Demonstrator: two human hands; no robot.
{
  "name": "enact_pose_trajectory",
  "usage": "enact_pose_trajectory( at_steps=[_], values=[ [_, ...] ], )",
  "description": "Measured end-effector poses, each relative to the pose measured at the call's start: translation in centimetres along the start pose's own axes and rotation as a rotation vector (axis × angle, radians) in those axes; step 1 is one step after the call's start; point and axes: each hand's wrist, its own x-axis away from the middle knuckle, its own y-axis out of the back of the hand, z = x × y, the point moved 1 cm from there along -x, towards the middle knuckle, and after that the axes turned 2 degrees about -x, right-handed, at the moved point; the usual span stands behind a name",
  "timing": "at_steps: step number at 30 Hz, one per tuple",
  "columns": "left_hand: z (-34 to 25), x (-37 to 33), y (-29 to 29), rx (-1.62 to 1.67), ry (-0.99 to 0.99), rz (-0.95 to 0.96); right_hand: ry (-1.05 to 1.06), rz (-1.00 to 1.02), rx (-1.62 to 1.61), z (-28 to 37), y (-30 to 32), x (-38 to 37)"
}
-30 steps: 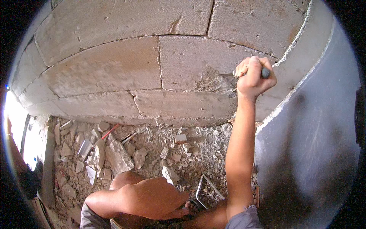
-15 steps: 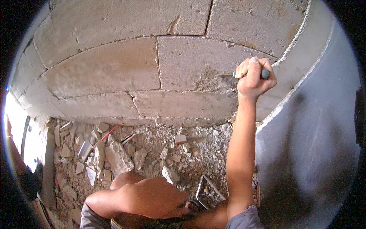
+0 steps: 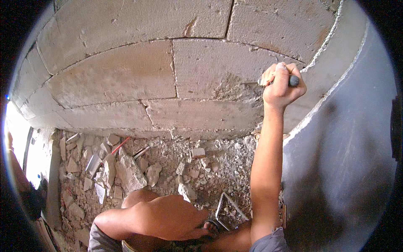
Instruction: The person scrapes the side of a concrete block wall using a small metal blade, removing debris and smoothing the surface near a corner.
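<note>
At the right of the block wall [image 3: 111, 75], my right hand [image 3: 280, 86] is closed around a hand tool [image 3: 294, 81] with a dark, round-ended handle. Its thin metal working end points left and lies close to a rough, chipped patch [image 3: 235, 88] in the wall. My fingers cover most of the tool, so its exact kind does not show. My left forearm [image 3: 168, 216] lies folded low in the picture, across my bent legs. The fingers of my left hand cannot be made out.
Broken chunks [image 3: 130, 170] and rubble cover the ground below the wall. A red stick [image 3: 121, 145], a small pale block [image 3: 198, 153] and a bent white strip [image 3: 231, 206] lie among them. A smooth grey surface [image 3: 340, 168] rises at my right. A sandalled foot [image 3: 210, 227] shows below.
My right hand and the tool have shifted very slightly to the right along the wall. My left arm and the rubble look the same.
</note>
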Motion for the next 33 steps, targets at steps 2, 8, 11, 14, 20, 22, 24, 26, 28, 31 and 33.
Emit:
enact_pose_trajectory(
  at_steps=[2,8,11,14,20,22,24,26,28,31,33],
  values=[
    [-0.6,0.1,1.0,-0.052,0.059,0.086,-0.049,-0.004,-0.013,0.8,0.0,0.0],
    [-0.7,0.5,1.2,-0.005,0.076,0.087,0.086,0.044,-0.337,4.5,0.1,-2.2],
    [-0.2,0.0,0.7,-0.029,0.067,0.092,0.12,0.03,-0.043,0.0,0.7,-0.4],
    [-0.2,-0.1,0.5,0.021,0.063,0.087,-0.03,0.015,-0.052,-0.5,0.5,0.2],
    [0.3,0.0,-0.3,-0.03,0.017,0.092,0.063,-0.034,-0.231,4.0,-1.3,-1.1],
    [0.2,0.0,0.1,-0.021,0.032,0.089,0.129,0.078,-0.334,5.1,-0.9,-1.8],
    [0.1,0.0,0.6,-0.014,0.044,0.092,0.121,0.063,-0.375,2.5,-0.8,-0.7],
    [-0.3,-0.2,1.1,-0.032,0.071,0.13,0.115,-0.001,0.026,-0.9,-0.2,0.4],
    [-0.3,-0.1,1.1,-0.037,0.074,0.14,0.03,0.008,0.001,-0.5,0.2,0.3],
    [-0.1,0.3,1.0,-0.031,0.05,0.107,-0.011,0.007,-0.07,0.6,-0.1,-0.1],
    [0.3,0.8,0.3,-0.018,0.043,0.059,0.06,-0.01,-0.176,2.2,-1.0,-0.8]
  ],
)
